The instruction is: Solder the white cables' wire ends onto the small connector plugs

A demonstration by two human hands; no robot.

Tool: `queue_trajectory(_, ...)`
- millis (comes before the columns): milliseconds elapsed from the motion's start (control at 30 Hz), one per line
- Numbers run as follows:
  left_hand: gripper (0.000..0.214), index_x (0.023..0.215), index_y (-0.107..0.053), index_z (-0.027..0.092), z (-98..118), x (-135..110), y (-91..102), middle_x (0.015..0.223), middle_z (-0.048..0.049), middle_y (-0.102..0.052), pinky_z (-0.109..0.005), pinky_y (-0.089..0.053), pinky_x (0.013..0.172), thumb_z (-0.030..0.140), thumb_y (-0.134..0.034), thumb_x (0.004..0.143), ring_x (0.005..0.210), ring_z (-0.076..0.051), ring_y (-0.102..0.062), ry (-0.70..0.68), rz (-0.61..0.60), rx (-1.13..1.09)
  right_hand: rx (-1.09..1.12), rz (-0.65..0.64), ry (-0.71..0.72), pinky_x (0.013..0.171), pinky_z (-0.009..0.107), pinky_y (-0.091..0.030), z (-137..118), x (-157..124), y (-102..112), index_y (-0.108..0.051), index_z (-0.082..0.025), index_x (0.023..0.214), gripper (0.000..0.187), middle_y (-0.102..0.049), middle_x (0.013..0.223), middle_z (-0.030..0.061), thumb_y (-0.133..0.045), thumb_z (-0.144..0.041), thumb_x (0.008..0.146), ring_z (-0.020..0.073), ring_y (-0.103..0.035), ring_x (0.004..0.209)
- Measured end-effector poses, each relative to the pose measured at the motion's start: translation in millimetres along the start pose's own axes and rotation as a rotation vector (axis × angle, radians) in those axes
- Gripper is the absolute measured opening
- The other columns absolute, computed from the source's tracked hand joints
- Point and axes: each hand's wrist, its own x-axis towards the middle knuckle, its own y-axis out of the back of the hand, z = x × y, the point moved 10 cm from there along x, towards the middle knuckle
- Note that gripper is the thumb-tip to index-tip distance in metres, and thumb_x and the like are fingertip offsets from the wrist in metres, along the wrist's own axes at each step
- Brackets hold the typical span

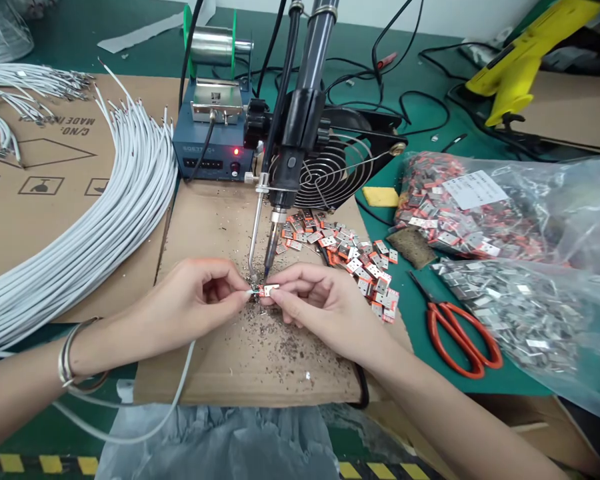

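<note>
We note the left hand pinching a thin white cable and the right hand grasping a small orange-and-silver metal connector below a black rod-shaped soldering iron, joint seemingly unfinished, similar loose connectors nearby unwired.

The cable bundle lay on cardboard left of the soldering iron; I saw connectors heaped to the iron's right, a fan behind them, and scissors beside two bags farther right.

The right grip partly hides the connector.
</note>
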Motion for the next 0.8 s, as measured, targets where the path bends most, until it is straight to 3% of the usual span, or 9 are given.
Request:
queue_trajectory(333, 0.012, 0.077, -0.067, 0.018, 5.5, -0.1, 2.0, 0.058, 0.0039, -0.055, -0.018, -0.033, 0.045, 0.024, -0.058, 0.081, 0.052, -0.007, -0.044, -0.007, 0.029, -0.004, -0.004, -0.032, 0.078, 0.044, 0.018, -0.044, -4.7, -3.8, 1.0, -0.065, -0.016, 0.079, 0.008, -0.072, 0.068, 0.0032, -0.066, -0.020, 0.072, 0.0104, -0.064, 0.057)
queue_trajectory(800, 0.010, 0.079, -0.066, 0.018, 3.4, 0.4, 2.9, 0.060, 0.0036, -0.057, -0.017, -0.036, 0.047, 0.021, -0.057, 0.081, 0.054, -0.007, -0.046, -0.009, 0.026, -0.010, -0.023, -0.037, 0.087, 0.044, 0.017, -0.045, -9.3, -4.4, 0.3, -0.065, -0.018, 0.079, 0.005, -0.072, 0.068, 0.0011, -0.065, -0.018, 0.074, 0.0103, -0.067, 0.061)
